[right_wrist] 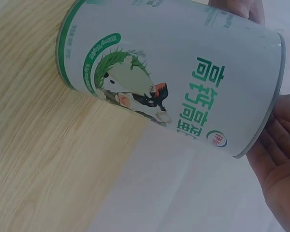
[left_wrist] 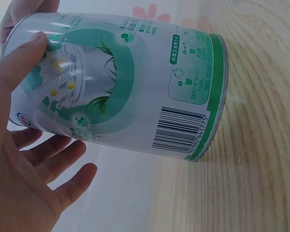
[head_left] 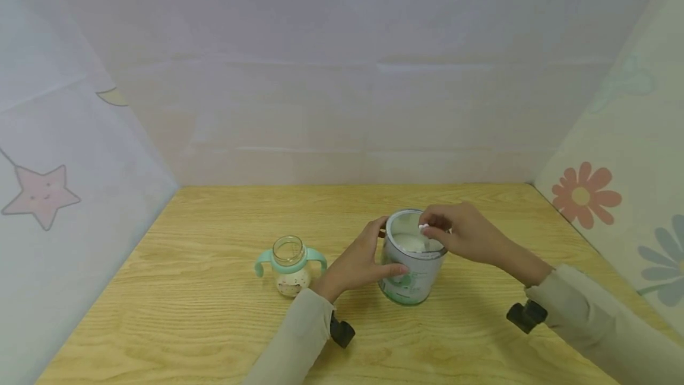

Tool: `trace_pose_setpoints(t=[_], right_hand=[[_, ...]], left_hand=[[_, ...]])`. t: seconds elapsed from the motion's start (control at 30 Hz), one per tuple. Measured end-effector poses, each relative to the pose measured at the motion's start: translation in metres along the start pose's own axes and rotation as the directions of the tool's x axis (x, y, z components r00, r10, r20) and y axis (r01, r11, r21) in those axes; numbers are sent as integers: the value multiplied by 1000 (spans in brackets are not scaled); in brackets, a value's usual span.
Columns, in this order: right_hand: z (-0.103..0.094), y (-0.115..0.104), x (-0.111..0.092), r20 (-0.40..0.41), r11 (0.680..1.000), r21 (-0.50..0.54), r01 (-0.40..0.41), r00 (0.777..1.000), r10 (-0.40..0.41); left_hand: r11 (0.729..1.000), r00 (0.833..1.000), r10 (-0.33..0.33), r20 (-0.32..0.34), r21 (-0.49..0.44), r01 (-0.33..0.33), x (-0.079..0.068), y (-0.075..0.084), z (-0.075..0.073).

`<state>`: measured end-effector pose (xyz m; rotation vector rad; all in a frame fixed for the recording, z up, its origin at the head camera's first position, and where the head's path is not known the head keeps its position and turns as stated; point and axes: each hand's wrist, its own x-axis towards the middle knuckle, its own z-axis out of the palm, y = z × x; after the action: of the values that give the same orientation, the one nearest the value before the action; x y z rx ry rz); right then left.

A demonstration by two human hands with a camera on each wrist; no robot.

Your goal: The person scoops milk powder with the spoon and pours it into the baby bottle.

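Note:
A white and green milk powder can (head_left: 410, 278) stands without a lid on the wooden table, pale powder (head_left: 408, 242) inside it. My left hand (head_left: 358, 257) holds the can's left side, thumb across the printed front and fingers round the far side. Over the can's mouth, my right hand (head_left: 465, 233) pinches a small white scoop (head_left: 424, 227) between thumb and fingers; most of the scoop is hidden. Left of the left hand is a glass baby bottle (head_left: 293, 283) with mint green handles, uncapped, with cream-coloured contents low down. In the right wrist view, the can's wall (right_wrist: 183, 58) hides the scoop.
The wooden table (head_left: 214, 325) reaches back to a pale cloth wall (head_left: 342, 106). Printed cloth sides with a pink star (head_left: 41, 196) and a red flower (head_left: 582, 195) border it. The bottle stands close beside the left wrist.

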<state>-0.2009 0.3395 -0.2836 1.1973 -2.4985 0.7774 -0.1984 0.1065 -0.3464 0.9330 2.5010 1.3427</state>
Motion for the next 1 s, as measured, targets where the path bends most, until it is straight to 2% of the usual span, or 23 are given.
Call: trace_pose_setpoints(t=[0.17, 0.3, 0.47, 0.57, 0.7, 0.8, 1.0], right_hand=[[0, -1, 2, -1, 994, 29, -101, 995, 102], [-2, -2, 3, 23, 970, 92, -227, 974, 226], [-5, -2, 4, 45, 919, 181, -350, 937, 348], [-7, -3, 4, 62, 875, 241, -421, 906, 419], [-11, -5, 4, 77, 823, 318, -471, 878, 473], [-11, -5, 4, 70, 823, 345, -452, 887, 457], [-10, -3, 5, 32, 873, 364, -325, 941, 337]], left_hand=[[1000, 1000, 1, -6, 10, -1, 0, -1, 0], [1000, 1000, -1, -5, 12, 1, 0, -1, 0], [1000, 1000, 3, -5, 7, -3, 1, -1, 0], [1000, 1000, 7, -3, -1, -7, 1, -2, 0], [1000, 1000, 2, -2, -11, -2, 1, -2, 1], [1000, 1000, -1, 0, -6, 1, 1, -2, 1], [1000, 1000, 1, -1, 15, -1, 1, -2, 0]])
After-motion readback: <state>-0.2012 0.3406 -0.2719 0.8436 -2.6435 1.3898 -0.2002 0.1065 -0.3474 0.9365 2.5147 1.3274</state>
